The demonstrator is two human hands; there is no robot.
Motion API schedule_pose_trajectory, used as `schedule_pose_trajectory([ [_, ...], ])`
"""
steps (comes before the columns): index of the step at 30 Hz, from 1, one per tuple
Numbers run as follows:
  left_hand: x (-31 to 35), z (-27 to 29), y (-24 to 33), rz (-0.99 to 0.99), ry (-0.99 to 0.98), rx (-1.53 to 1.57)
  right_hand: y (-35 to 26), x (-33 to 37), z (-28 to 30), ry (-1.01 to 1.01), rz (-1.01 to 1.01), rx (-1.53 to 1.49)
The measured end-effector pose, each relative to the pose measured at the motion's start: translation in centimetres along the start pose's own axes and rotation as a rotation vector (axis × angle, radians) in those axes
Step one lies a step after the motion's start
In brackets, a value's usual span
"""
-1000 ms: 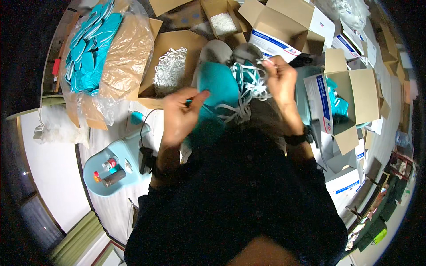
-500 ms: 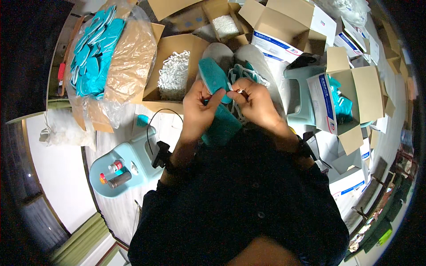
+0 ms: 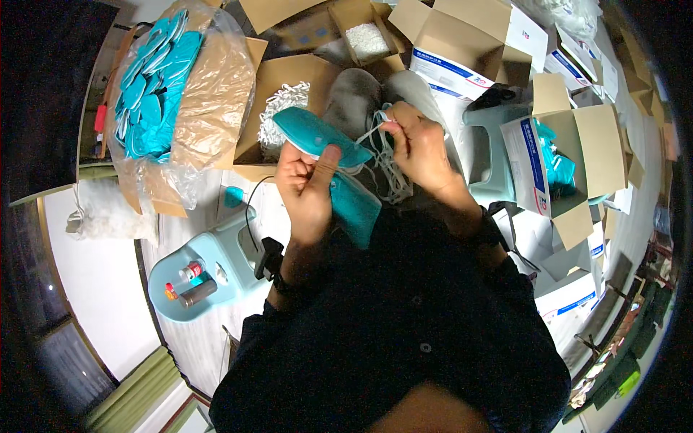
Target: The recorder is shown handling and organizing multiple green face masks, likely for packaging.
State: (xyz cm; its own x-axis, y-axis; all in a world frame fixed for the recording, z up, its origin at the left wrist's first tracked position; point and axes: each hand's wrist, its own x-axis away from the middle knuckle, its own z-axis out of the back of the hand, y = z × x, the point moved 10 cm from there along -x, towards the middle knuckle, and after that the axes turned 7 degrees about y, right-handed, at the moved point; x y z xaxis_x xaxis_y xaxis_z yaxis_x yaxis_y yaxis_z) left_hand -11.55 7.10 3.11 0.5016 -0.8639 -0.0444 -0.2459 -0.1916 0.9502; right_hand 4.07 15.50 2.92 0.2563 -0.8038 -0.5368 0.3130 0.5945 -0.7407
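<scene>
My left hand (image 3: 306, 184) is closed on a teal face mask (image 3: 310, 131), thumb on top and fingers beneath. The mask is tilted, its pale edge toward the left. To its right, my right hand (image 3: 421, 150) pinches a white elastic strap (image 3: 369, 133) that runs toward the mask's right end; whether it is fixed there I cannot make out. Loose white straps (image 3: 393, 180) hang below the right hand, over my lap. Just under the left hand's mask, a second teal piece (image 3: 355, 208) lies against my dark clothing.
An open carton (image 3: 317, 76) of white straps stands ahead. Left of it, a plastic-lined box holds stacked teal pieces (image 3: 155, 108). At right, an open carton (image 3: 599, 144) contains teal masks. A pale blue stool (image 3: 170, 299) bearing bottles sits at left; another stool (image 3: 498, 155) is at right.
My hands have drawn apart. The left has moved left with the mask, which now lies flatter; the right has moved up and right, pulling the strap out between them.
</scene>
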Motion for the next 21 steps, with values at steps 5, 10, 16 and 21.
schedule_pose_trajectory([
  [5,1.3,1.4,3.7,-0.198,0.071,-0.379,3.0,-0.8,1.2,0.085,-0.079,0.152],
  [10,-0.4,2.3,4.8,-0.100,0.210,-0.130,10.0,1.5,4.1,0.007,-0.538,-0.063],
  [16,-1.1,0.3,-3.4,0.419,0.098,0.121,0.3,2.6,-2.5,-0.271,-0.636,-0.772],
  [21,0.9,0.4,-8.2,0.782,-0.102,0.025,1.3,2.6,-2.5,-0.106,-0.619,-0.879],
])
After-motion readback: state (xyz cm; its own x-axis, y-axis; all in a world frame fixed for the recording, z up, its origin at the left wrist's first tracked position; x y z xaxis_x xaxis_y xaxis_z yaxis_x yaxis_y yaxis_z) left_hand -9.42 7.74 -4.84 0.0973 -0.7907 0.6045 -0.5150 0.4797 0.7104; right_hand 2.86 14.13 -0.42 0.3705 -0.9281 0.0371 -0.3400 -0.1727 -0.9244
